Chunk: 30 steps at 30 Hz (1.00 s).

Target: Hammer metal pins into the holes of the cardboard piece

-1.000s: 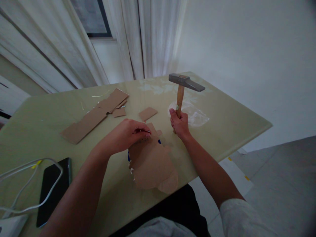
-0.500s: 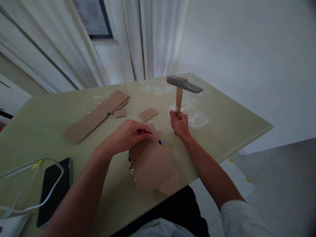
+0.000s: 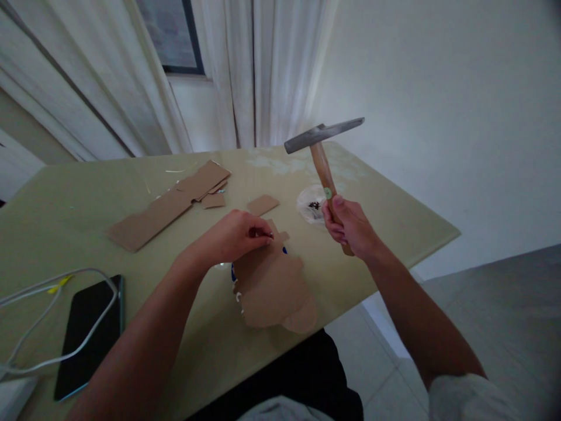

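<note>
My right hand [image 3: 353,225] grips the lower wooden handle of a hammer [image 3: 322,166], its steel head raised above the table and tilted up to the right. My left hand [image 3: 241,237] rests on the upper end of a cut cardboard piece [image 3: 276,292], thumb and fingertips pinched together. Whatever is between those fingertips is too small to make out. White bits line the cardboard's left edge, and blue patches show from beneath it. Beside the hammer handle lies a clear plastic bag [image 3: 312,215] with small dark pieces inside.
Long cardboard strips [image 3: 175,204] lie at the back left of the pale green table [image 3: 210,333], with a small cardboard scrap [image 3: 263,204] nearer the middle. A black phone [image 3: 90,333] and white cable [image 3: 99,272] are at the left. Curtains and a wall stand behind.
My right hand has moved right with the hammer, whose head has tipped and turned. The plastic bag's dark contents have come into view. My left hand keeps its pinch on the cardboard.
</note>
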### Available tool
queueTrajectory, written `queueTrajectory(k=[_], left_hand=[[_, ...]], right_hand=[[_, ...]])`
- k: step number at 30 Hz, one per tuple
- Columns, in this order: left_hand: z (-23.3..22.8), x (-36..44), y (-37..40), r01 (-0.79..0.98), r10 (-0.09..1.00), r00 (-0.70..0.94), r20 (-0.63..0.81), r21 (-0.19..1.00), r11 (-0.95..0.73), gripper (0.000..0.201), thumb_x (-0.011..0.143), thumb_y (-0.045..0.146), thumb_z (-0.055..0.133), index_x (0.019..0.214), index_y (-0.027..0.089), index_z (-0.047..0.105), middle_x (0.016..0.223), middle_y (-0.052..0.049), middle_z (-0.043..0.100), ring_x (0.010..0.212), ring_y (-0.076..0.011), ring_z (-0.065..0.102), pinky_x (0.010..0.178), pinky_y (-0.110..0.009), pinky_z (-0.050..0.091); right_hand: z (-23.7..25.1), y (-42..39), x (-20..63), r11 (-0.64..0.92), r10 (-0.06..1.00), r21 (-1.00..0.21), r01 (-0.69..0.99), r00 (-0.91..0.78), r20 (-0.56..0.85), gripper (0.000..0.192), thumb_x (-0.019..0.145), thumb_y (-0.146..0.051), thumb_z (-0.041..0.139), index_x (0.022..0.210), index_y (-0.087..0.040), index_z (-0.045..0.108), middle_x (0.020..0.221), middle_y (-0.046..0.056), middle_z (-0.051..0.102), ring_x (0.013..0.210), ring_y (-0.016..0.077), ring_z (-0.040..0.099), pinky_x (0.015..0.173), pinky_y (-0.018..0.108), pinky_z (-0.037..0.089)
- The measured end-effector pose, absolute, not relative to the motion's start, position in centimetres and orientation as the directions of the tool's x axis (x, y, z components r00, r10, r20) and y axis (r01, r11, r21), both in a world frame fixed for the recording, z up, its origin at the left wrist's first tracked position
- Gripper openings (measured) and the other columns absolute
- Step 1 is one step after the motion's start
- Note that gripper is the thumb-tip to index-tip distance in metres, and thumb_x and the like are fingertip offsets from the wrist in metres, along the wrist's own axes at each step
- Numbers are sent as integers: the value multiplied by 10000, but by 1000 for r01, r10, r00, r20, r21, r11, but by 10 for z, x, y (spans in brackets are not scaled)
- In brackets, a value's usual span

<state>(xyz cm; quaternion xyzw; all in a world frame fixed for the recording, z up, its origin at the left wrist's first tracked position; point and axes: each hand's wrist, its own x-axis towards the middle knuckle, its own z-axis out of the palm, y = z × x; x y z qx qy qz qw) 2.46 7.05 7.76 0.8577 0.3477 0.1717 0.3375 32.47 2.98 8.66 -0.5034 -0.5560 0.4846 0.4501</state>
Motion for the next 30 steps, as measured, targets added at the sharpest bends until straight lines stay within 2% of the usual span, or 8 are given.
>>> queueTrajectory(k=[3, 6, 10, 13, 21, 30], left_hand=[[77, 25, 71, 469, 702, 709, 69, 697, -542, 189, 1001, 307, 723, 969, 213, 883, 848, -18, 842, 731, -153, 684, 720, -268, 466], [75, 25, 73, 446, 697, 711, 95, 706, -551, 181, 993, 293, 724, 971, 209, 883, 847, -19, 846, 722, -154, 684, 727, -275, 478], [71, 26, 76, 426, 690, 714, 118, 708, -563, 161, 972, 285, 739, 983, 207, 880, 916, -34, 873, 795, -178, 743, 753, -285, 499], [69, 26, 78, 440, 696, 710, 109, 703, -558, 161, 966, 299, 753, 1000, 208, 881, 933, -48, 878, 816, -195, 760, 756, -293, 506], [70, 25, 78, 435, 686, 717, 128, 687, -582, 140, 953, 271, 762, 975, 218, 889, 903, -43, 868, 794, -192, 742, 753, -296, 481], [70, 25, 79, 411, 678, 723, 136, 703, -580, 145, 927, 259, 745, 929, 218, 885, 814, -14, 819, 716, -162, 670, 686, -278, 427]], right_hand=[[119, 3, 344, -76, 982, -940, 334, -136, -128, 722, 920, -944, 623, 750, -250, 521, 563, -89, 319, 468, 81, 202, 415, 243, 138], [138, -20, 356, -96, 950, -841, 532, -203, -237, 742, 937, -959, 569, 732, -249, 501, 588, -74, 333, 494, 92, 236, 427, 252, 154], [140, -39, 360, -135, 921, -756, 640, -199, -333, 734, 957, -959, 518, 757, -255, 468, 656, -59, 342, 540, 107, 257, 444, 256, 186], [138, -42, 357, -161, 905, -730, 664, -196, -377, 750, 931, -987, 515, 765, -257, 459, 669, -57, 356, 541, 105, 269, 437, 249, 199], [141, -36, 353, -338, 831, -699, 630, -150, -536, 816, 790, -1076, 568, 757, -268, 464, 583, -104, 275, 493, 86, 164, 404, 233, 116], [143, -35, 352, -346, 815, -692, 633, -162, -556, 808, 813, -1063, 568, 787, -259, 488, 590, -104, 298, 493, 82, 172, 389, 214, 134]])
